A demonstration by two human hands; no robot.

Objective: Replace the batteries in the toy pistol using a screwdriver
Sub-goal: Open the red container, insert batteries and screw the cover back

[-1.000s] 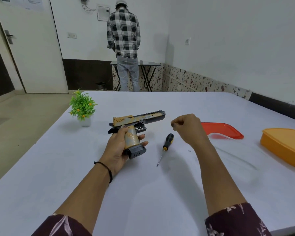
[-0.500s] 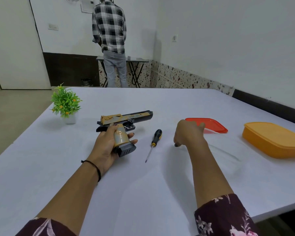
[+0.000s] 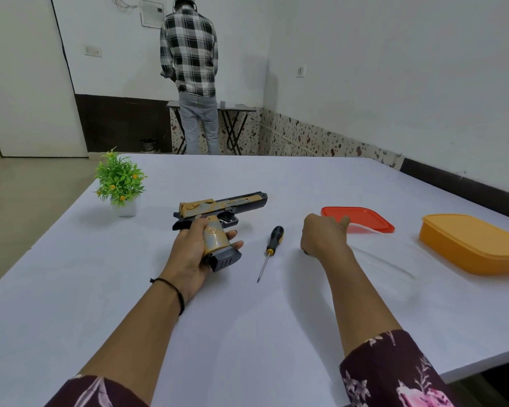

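Note:
The toy pistol (image 3: 232,204), gold and black, is held just above the white table (image 3: 247,333) with its barrel pointing right. My left hand (image 3: 193,251) grips its handle, and the black magazine base sticks out below my palm. A screwdriver (image 3: 272,245) with a black and yellow handle lies on the table between my hands, tip toward me. My right hand (image 3: 321,235) is to its right, low over the table, fingers curled under and thumb out. The back of the hand hides whether anything is between its fingers.
A red lid (image 3: 362,217) and an orange lidded box (image 3: 476,245) lie at the right. A small potted plant (image 3: 121,183) stands at the far left. A person in a checked shirt (image 3: 190,54) stands at a folding table (image 3: 238,108) by the back wall.
My right hand has dropped from beside the pistol's muzzle to the table right of the screwdriver. My left hand keeps its grip on the pistol.

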